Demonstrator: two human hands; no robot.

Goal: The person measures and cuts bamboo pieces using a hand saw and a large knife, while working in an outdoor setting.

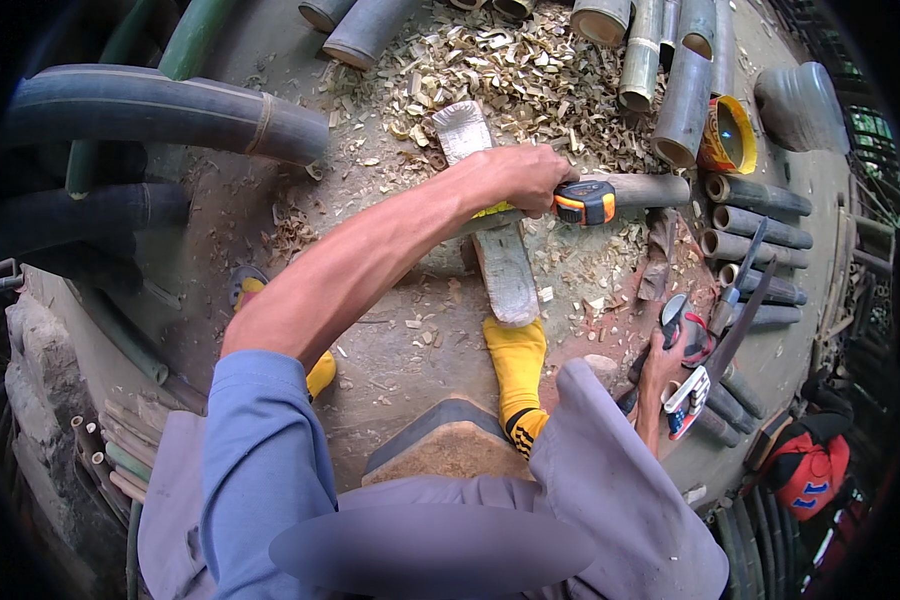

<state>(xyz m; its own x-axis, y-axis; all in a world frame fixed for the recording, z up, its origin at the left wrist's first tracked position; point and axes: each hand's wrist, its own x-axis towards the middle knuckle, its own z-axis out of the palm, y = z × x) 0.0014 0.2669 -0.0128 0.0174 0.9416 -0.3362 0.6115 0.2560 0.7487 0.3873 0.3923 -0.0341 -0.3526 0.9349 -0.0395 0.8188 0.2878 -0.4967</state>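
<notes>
My left hand (538, 180) is closed over a tape measure, its orange and black case (585, 203) poking out to the right of my fist. A bit of yellow blade (494, 210) shows left of the wrist. Under that hand a length of bamboo (650, 190) lies crosswise over a worn, pale wooden block (508, 275). Low on the right, my right hand (662, 358) is down by a black, grey and red object (692, 335). Just beside it is a saw-like tool with a white, red and blue handle (686, 402). The right fingers are partly hidden, and their grip is unclear.
Wood shavings (510, 70) are heaped beyond the block. Thick bamboo poles (170, 110) reach in from the left. Cut bamboo pieces (755, 235) lie at the right, near a yellow tin (728, 138) and a plastic jar (800, 105). My yellow-socked foot (515, 370) is against the block.
</notes>
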